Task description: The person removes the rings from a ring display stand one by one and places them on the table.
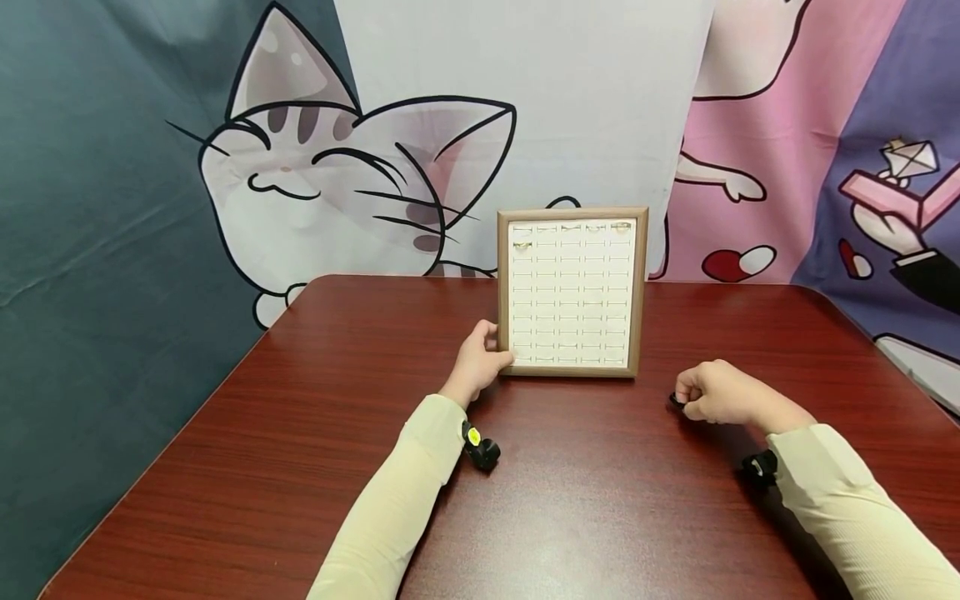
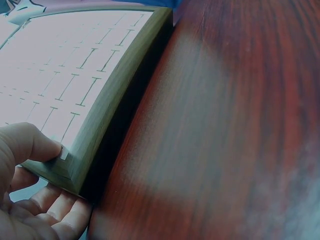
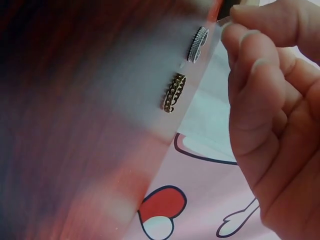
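A wood-framed ring display board [image 1: 572, 300] with a cream slotted face stands on the table. My left hand [image 1: 478, 360] grips its lower left corner, thumb on the front and fingers curled beneath and behind. Small rings sit in the top row of slots, and a gold one [image 1: 522, 244] starts the second row. To the right of the board, my right hand [image 1: 718, 393] pinches thumb and index finger together just above the table. A thin silvery sliver, apparently a ring [image 3: 224, 21], shows at those fingertips. Beside them lie a silver ring [image 3: 198, 45] and a dark gold, studded ring [image 3: 174, 93].
The dark red wooden table [image 1: 592, 508] reaches back to a cartoon-printed cloth [image 1: 315, 200]. A small black camera [image 1: 482, 450] is strapped to the left wrist and another [image 1: 761, 468] to the right.
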A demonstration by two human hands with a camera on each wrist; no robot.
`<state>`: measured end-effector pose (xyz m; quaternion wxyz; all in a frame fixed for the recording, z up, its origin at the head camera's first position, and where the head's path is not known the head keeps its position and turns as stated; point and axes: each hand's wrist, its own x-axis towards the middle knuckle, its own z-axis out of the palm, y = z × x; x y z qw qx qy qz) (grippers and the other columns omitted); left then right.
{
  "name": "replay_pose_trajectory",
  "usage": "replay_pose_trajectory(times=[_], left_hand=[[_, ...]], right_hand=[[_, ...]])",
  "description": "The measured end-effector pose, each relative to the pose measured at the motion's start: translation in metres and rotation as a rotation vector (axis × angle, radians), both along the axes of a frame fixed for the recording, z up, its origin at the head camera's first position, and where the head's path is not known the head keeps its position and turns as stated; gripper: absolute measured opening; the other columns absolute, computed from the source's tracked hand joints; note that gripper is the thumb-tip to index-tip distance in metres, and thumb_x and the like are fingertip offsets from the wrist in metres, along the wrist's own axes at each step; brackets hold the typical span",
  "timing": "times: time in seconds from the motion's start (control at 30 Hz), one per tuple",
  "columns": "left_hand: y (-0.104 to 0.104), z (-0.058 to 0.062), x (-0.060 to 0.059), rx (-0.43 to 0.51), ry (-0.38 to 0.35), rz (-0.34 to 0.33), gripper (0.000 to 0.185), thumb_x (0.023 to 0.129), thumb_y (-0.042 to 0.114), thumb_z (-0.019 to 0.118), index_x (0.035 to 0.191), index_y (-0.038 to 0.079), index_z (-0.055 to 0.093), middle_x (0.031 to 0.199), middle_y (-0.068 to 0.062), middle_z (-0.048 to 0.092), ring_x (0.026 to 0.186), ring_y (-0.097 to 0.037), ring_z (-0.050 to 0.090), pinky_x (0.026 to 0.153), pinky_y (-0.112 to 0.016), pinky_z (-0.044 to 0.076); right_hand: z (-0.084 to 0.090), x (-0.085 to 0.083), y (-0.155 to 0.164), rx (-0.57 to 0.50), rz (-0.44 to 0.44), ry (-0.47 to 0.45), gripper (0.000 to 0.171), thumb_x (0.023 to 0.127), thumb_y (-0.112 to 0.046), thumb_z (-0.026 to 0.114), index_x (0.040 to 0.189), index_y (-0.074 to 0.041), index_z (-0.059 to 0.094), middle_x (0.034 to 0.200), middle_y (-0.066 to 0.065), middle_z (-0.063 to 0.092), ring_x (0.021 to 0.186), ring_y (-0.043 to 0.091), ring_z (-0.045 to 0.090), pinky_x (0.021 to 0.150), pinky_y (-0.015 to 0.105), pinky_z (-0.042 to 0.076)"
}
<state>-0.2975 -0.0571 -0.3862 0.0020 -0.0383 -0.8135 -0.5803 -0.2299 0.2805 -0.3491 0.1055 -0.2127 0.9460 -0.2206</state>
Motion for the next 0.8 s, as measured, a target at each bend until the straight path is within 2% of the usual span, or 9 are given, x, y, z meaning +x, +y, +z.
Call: replay_pose_trajectory(times=[0.23, 0.67, 0.8], left_hand=[[0.0000, 0.0000, 0.0000, 0.009, 0.006, -0.002, 0.039, 0.074, -0.002, 0.064, 0.109, 0.007, 0.050, 0.104, -0.015, 0.061, 0.087, -0.022, 0.057, 0.064, -0.024, 0.045], [-0.0003, 0.0030, 0.0035, 0.020, 0.021, -0.007, 0.034, 0.075, -0.003, 0.063, 0.105, 0.007, 0.050, 0.099, -0.013, 0.062, 0.085, -0.020, 0.059, 0.066, -0.028, 0.048], [0.0001, 0.0028, 0.0030, 0.017, -0.001, -0.005, 0.036, 0.076, -0.001, 0.064, 0.108, 0.008, 0.050, 0.103, -0.014, 0.062, 0.089, -0.022, 0.058, 0.068, -0.028, 0.047]], right_hand=[[0.0000, 0.0011, -0.0021, 0.009, -0.023, -0.088, 0.017, 0.070, 0.006, 0.057, 0.068, -0.011, 0.055, 0.058, -0.004, 0.049, 0.048, 0.010, 0.047, 0.043, 0.025, 0.041], [-0.0003, 0.0045, -0.0036, 0.058, -0.021, -0.129, 0.015, 0.069, 0.004, 0.060, 0.067, -0.010, 0.055, 0.061, -0.002, 0.051, 0.045, 0.010, 0.048, 0.042, 0.025, 0.042], [-0.0007, 0.0036, -0.0029, 0.064, -0.029, -0.142, 0.015, 0.069, 0.003, 0.061, 0.067, -0.010, 0.055, 0.060, -0.001, 0.051, 0.045, 0.011, 0.049, 0.042, 0.024, 0.042]])
